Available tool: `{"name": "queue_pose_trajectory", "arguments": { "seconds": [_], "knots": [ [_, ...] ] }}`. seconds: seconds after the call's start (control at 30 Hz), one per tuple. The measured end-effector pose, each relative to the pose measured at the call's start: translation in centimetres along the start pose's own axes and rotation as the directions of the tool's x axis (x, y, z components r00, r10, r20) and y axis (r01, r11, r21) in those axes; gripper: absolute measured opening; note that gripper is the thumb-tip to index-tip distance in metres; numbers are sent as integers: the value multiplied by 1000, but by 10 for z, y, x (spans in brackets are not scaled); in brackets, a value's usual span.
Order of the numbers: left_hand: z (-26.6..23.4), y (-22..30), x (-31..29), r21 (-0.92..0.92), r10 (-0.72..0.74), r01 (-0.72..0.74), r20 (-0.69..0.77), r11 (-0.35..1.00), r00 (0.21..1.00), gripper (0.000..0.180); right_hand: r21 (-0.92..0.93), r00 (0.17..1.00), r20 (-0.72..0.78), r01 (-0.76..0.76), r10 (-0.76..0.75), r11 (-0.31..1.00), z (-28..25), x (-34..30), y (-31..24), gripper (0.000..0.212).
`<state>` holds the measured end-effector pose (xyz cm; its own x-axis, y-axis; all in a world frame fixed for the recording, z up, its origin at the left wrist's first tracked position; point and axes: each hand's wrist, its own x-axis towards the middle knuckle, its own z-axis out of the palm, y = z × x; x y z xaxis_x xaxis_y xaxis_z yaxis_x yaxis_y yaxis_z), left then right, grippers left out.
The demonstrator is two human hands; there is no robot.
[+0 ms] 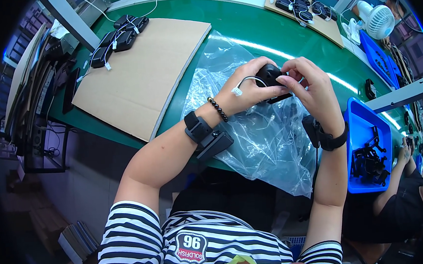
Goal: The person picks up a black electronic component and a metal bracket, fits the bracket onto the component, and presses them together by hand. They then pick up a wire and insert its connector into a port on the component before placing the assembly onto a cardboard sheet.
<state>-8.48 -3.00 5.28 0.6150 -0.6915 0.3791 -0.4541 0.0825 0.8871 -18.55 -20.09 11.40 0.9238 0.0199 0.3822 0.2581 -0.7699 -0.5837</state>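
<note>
My left hand (247,85) is closed round a black plastic housing (267,73), its thumb along the near side. From the housing a thin pale cable loops out to a white connector (237,91), which hangs over the back of that hand. On the right side of the housing, my right hand (310,81) has thumb and forefinger pinched together at its edge; whether a small part sits between them is hidden. Below both hands a clear plastic bag (265,143) lies crumpled on the green table (170,9).
On the left, a cardboard sheet (145,73) bears several black units with cables (124,39). More such units (296,6) lie on a board at the back. At right stand a blue bin (367,144) of black brackets and a white fan (378,21). Another person (404,193) works at far right.
</note>
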Motion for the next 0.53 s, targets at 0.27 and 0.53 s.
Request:
{"name": "queue_pose_trajectory", "arguments": {
  "seconds": [0.27, 0.53],
  "knots": [
    [-1, -1, -2, -4, -21, 21, -4, 1000, 1000, 54, -51, 993, 22, 121, -120, 991, -3, -3, 1, 19],
    [2, -3, -1, 148, 62, -53, -56, 988, 997, 60, -326, 992, 66, 121, -105, 937, -6, -6, -11, 16]
  ]
}}
